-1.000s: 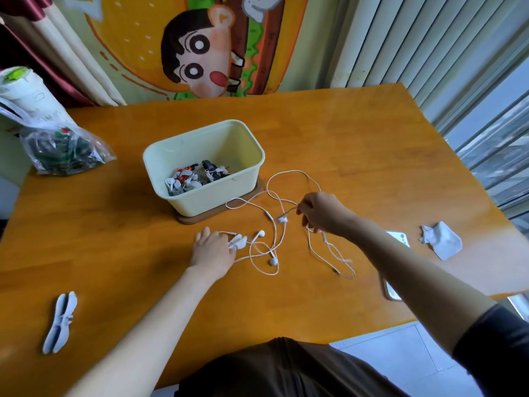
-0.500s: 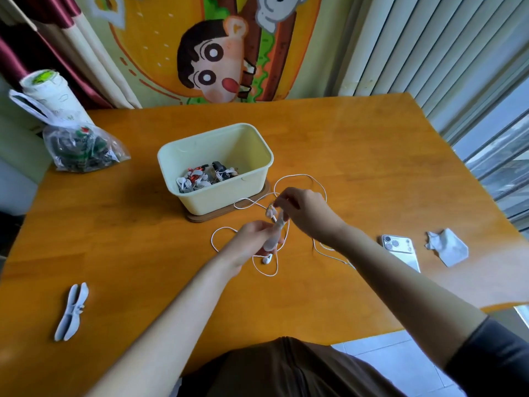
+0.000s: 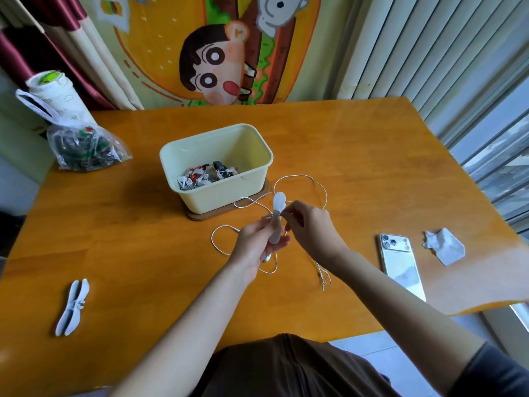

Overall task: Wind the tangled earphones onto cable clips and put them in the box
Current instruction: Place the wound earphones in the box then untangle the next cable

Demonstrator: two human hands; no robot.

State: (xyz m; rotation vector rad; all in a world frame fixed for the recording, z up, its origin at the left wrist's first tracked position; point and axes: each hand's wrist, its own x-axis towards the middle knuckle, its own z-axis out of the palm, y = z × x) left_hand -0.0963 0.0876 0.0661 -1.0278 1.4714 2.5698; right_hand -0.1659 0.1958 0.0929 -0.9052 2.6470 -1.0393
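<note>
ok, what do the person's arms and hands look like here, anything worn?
Both hands bare: no gloves, rings or watch visible. Left hand and forearm uncovered to the frame edge, no sleeve in view. Right hand likewise, with a dark grey short sleeve at the upper arm. No markings.

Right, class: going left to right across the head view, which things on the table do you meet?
Spare cable clips → box → right hand → phone → crumpled white paper.
</note>
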